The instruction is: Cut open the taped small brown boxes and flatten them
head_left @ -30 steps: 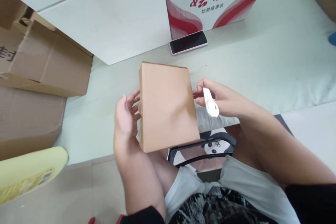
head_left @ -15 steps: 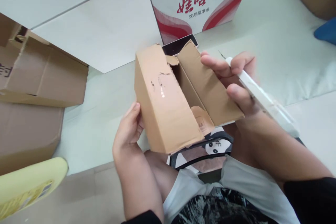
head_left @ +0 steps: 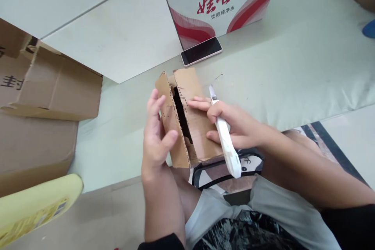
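A small brown cardboard box (head_left: 205, 134) is held in front of me, its two top flaps nearly meeting with a dark gap between them. My left hand (head_left: 156, 136) lies against the left flap, fingers apart, the thumb reaching over its face. Across the right flap rest the fingers of my right hand (head_left: 231, 121). That same hand grips a white utility knife (head_left: 227, 146), whose short blade sticks out at the top, pointing away from me. The flap edges look torn and rough. The box's inside is mostly hidden.
A phone (head_left: 201, 51) lies at the foot of a white and red carton (head_left: 222, 11). White panels (head_left: 114, 35) stand left of it. Larger brown cartons (head_left: 58, 82) and a yellow container (head_left: 38, 207) are at the left. Something blue (head_left: 369, 29) shows at the right edge.
The right flap has folded inward, narrowing the opening. My right hand has moved left onto it, with the knife swung more upright. My left hand has shifted up and opened against the left flap.
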Motion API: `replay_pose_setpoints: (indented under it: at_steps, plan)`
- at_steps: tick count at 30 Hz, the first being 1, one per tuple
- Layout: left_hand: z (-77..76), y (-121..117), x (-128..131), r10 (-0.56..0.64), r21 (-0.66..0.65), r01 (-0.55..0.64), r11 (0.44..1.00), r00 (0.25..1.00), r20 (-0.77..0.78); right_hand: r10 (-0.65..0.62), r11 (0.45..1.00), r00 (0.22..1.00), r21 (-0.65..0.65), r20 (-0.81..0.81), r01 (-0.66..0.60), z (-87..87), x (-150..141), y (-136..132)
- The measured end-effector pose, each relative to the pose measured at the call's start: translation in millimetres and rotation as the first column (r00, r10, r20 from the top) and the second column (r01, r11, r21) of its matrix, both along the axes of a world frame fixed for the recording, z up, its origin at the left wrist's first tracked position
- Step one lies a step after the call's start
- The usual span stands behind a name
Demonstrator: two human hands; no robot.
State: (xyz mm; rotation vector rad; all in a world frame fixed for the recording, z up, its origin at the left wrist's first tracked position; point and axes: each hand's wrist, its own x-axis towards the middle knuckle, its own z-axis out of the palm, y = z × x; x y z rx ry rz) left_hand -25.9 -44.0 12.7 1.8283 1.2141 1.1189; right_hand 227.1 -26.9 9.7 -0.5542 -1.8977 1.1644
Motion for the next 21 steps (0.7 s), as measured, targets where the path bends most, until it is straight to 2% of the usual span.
replay_pose_setpoints:
  at_steps: [2, 5, 9, 11, 12, 14, 15, 16, 18, 19, 21]
  plan:
    - [6.3, -6, 3, -0.054, 0.051, 0.061, 0.997, 0.988, -0.142, -0.01, 1.0, 1.0, -0.011, -0.019, 0.01, -3.2, -2, 0]
    - [13.6, -12, 5, -0.107, -0.052, 0.096, 0.994, 0.958, -0.265, -0.085, 0.996, 0.994, -0.041, -0.067, 0.082, -7.2, -4, -1]
    - [17.2, -11, 4, -0.086, -0.158, 0.043, 0.986, 0.957, -0.276, -0.22, 0.962, 0.972, -0.186, -0.082, 0.202, -8.4, -6, 0]
    - [18.0, -10, -4, -0.056, -0.197, 0.011, 0.98, 0.973, -0.225, -0.331, 0.896, 0.942, -0.329, -0.048, 0.298, -9.6, -7, 3]
    - [18.3, -9, -10, -0.027, -0.205, -0.011, 0.979, 0.983, -0.182, -0.395, 0.84, 0.918, -0.408, -0.009, 0.358, -11.1, -7, 5]
    - [18.8, -10, -27, 0.104, -0.203, -0.119, 0.972, 0.991, -0.083, -0.482, 0.714, 0.872, -0.535, 0.091, 0.451, -16.2, -8, 10]
    - [18.8, -12, -36, 0.229, -0.198, -0.229, 0.953, 0.973, -0.023, -0.487, 0.671, 0.863, -0.576, 0.133, 0.467, -19.4, -9, 12]
    - [18.5, -13, -45, 0.366, -0.217, -0.353, 0.91, 0.93, 0.024, -0.467, 0.65, 0.87, -0.606, 0.158, 0.459, -22.7, -10, 14]
    - [16.7, -17, -60, 0.552, -0.352, -0.483, 0.802, 0.824, 0.129, -0.373, 0.66, 0.913, -0.645, 0.164, 0.385, -28.6, -13, 15]
    - [15.2, -18, -65, 0.588, -0.445, -0.474, 0.76, 0.793, 0.16, -0.307, 0.678, 0.939, -0.658, 0.154, 0.33, -30.8, -15, 14]
    - [11.3, -19, -69, 0.571, -0.587, -0.385, 0.712, 0.804, 0.165, -0.166, 0.714, 0.978, -0.668, 0.127, 0.208, -33.3, -19, 12]
